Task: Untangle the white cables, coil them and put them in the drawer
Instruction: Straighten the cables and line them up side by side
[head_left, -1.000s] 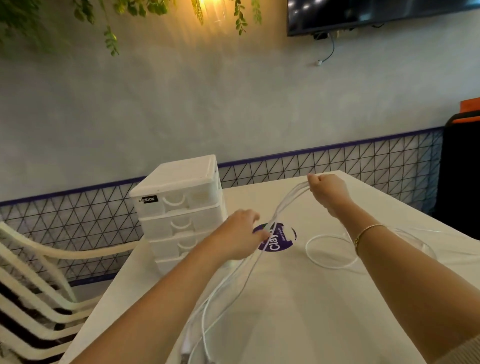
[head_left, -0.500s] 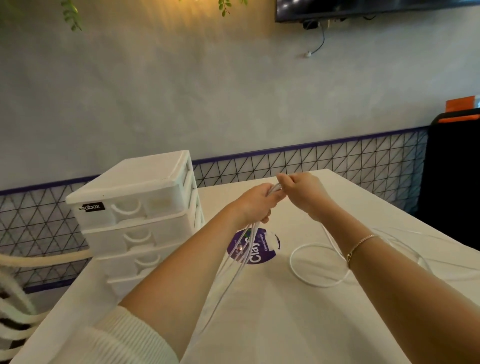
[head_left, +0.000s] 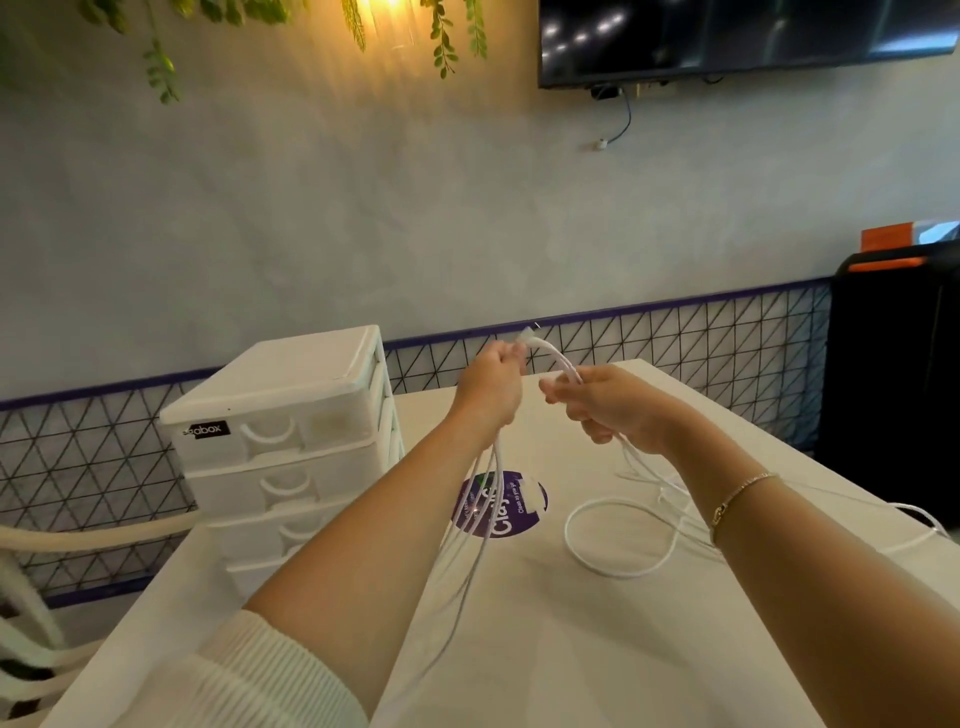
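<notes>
The large white rectangular table (head_left: 545, 649) fills the lower part of the view, and I describe the other things from it. Behind the table stands a grey plaster wall with a band of black triangle-pattern tiles (head_left: 675, 343) and a purple line on top. High on this wall, above the right part of the table, hangs a black flat screen (head_left: 727, 36), and green hanging leaves (head_left: 161, 67) come down above the left part. To the right of the table stands a tall black case with an orange top (head_left: 893, 364). On the left rear corner of the table stands the white plastic drawer unit (head_left: 280, 447) with several drawers, all closed, and a small black label on the top one. In the middle of the table is a round purple sticker (head_left: 501, 506) with white letters. Above the table, both hands are raised. The left hand (head_left: 491, 389) is closed around the thin white cables (head_left: 483, 519); several strands hang from it down toward the near edge, and a white plug end sticks out above the fist. A short arc of cable goes to the right hand (head_left: 613, 410), which also grips it with curled fingers. More cable lies in a loose loop on the table, to the right of the sticker. A thin gold bracelet (head_left: 737, 499) is on the right wrist.
</notes>
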